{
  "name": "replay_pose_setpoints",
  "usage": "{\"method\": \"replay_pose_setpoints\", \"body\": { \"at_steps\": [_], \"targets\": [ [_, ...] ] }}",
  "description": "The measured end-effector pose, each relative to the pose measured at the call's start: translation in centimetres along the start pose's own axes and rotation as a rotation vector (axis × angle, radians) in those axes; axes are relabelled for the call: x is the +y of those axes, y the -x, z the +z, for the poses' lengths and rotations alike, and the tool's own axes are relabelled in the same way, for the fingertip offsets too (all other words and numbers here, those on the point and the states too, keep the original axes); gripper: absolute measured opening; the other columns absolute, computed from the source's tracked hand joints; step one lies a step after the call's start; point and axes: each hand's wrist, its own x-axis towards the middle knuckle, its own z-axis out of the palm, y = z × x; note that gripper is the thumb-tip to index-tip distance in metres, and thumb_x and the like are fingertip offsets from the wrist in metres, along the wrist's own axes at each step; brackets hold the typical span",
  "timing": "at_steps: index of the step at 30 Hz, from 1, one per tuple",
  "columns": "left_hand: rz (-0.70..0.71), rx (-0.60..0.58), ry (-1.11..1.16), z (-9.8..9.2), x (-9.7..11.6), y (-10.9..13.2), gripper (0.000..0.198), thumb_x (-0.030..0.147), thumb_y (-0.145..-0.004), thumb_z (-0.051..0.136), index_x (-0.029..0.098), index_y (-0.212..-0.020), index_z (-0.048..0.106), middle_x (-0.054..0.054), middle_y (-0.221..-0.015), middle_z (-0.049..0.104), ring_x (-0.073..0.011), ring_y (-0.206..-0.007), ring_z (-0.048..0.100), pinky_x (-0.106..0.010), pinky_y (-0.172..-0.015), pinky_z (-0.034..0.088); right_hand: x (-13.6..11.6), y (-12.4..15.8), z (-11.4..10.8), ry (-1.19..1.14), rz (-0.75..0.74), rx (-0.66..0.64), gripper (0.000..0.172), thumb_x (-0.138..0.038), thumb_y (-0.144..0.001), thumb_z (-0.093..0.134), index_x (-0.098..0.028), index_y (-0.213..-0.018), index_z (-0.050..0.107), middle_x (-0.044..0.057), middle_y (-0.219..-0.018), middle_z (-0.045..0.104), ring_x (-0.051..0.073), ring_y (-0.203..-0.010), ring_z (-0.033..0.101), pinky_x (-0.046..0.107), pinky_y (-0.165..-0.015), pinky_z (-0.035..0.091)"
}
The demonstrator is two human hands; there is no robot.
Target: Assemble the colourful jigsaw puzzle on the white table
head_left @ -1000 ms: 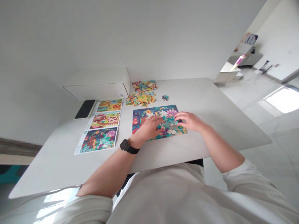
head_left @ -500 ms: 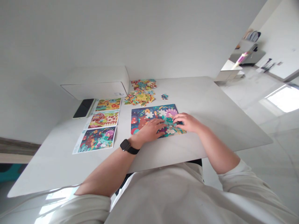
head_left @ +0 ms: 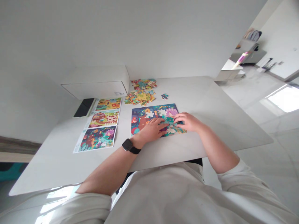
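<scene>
A jigsaw puzzle (head_left: 137, 115) with a dark woodland picture lies flat before me, two white gaps showing in its upper half. My left hand (head_left: 154, 128) rests on its lower middle, fingers stretched out and apart, covering part of the picture. At the puzzle's right edge, my right hand (head_left: 185, 121) has thumb and fingers around a small dark teal puzzle piece (head_left: 179, 122), mostly hidden and apparently level with the picture. One loose cluster of dark blue pieces (head_left: 164, 96) lies just beyond the puzzle.
Behind the puzzle is a heap of yellow and multicoloured puzzle pieces (head_left: 141, 95). A picture sheet (head_left: 97, 138) with three printed scenes lies to the left, beside a phone (head_left: 84, 107). A white box (head_left: 93, 89) stands against the wall on the white table (head_left: 217, 109).
The dark piece at my right fingers stood out more before and now sits flatter in the puzzle's right side. My left hand has shifted very slightly.
</scene>
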Motion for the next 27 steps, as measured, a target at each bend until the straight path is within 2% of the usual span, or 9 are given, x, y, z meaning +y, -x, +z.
{"method": "replay_pose_setpoints", "body": {
  "at_steps": [8,18,27],
  "targets": [
    [0.005,-0.001,0.000,0.0,-0.1,0.0,0.041,0.042,-0.106,0.064,0.027,-0.144,0.073,-0.014,-0.150,0.062,-0.0342,-0.141,0.056,-0.053,-0.122,0.046,-0.1,0.0,0.2,0.019,0.003,-0.029,0.016,-0.026,-0.093,0.078,-0.031,-0.106,0.086,0.007,-0.123,0.081,0.029,-0.121,0.074,0.046,-0.108,0.056],
    [0.001,-0.009,-0.008,0.0,0.0,0.0,0.042,0.041,-0.106,0.065,0.026,-0.144,0.072,-0.014,-0.150,0.062,-0.0342,-0.140,0.057,-0.053,-0.122,0.046,-0.1,-0.2,0.2,0.056,0.015,-0.064,0.016,-0.023,-0.093,0.078,-0.029,-0.104,0.088,0.007,-0.119,0.082,0.029,-0.116,0.075,0.046,-0.106,0.056],
    [-0.014,0.001,-0.019,0.1,0.0,0.0,0.041,0.043,-0.105,0.067,0.029,-0.142,0.074,-0.012,-0.148,0.063,-0.0339,-0.138,0.057,-0.052,-0.121,0.048,-1.8,-0.5,0.0,0.196,0.004,-0.132,0.016,-0.022,-0.095,0.076,-0.027,-0.101,0.089,0.007,-0.112,0.085,0.027,-0.106,0.078,0.043,-0.100,0.059]
  ]
}}
